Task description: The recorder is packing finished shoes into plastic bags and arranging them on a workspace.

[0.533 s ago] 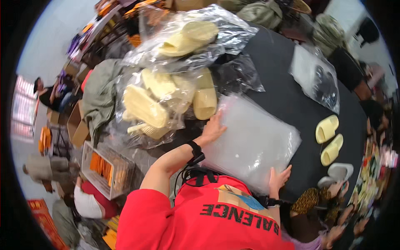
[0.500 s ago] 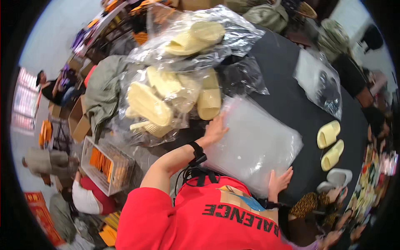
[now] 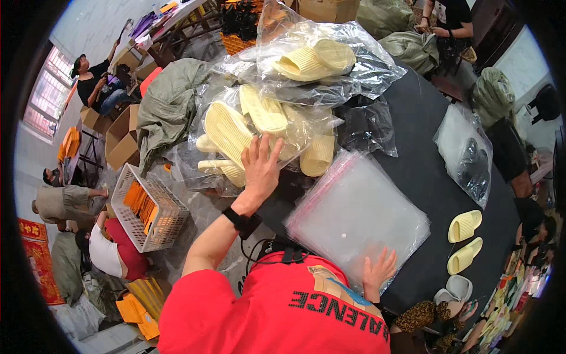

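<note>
My left hand point(image 3: 260, 170) reaches up with its fingers stretched out, at the edge of a pile of pale yellow slide slippers point(image 3: 227, 133) in clear plastic. Its fingertips overlap the slippers; whether they touch is hard to tell. Flat on the near corner of a stack of clear plastic bags point(image 3: 359, 206) lies my right hand point(image 3: 379, 270), fingers spread. Between pile and stack stands a single yellow slipper point(image 3: 318, 154). A larger clear bag with more yellow slippers point(image 3: 315, 61) rests behind the pile.
On the black table point(image 3: 413, 135), a pair of yellow slippers point(image 3: 464, 241) sits at the right, beyond a clear bag with dark contents point(image 3: 469, 154). Grey slippers point(image 3: 457, 292) are at the right edge, beside another person's patterned sleeve. A white crate point(image 3: 154, 215) with orange packets stands left.
My left hand has left the bag stack and moved left onto the slipper pile. My right hand stays on the stack. The whole view has shifted.
</note>
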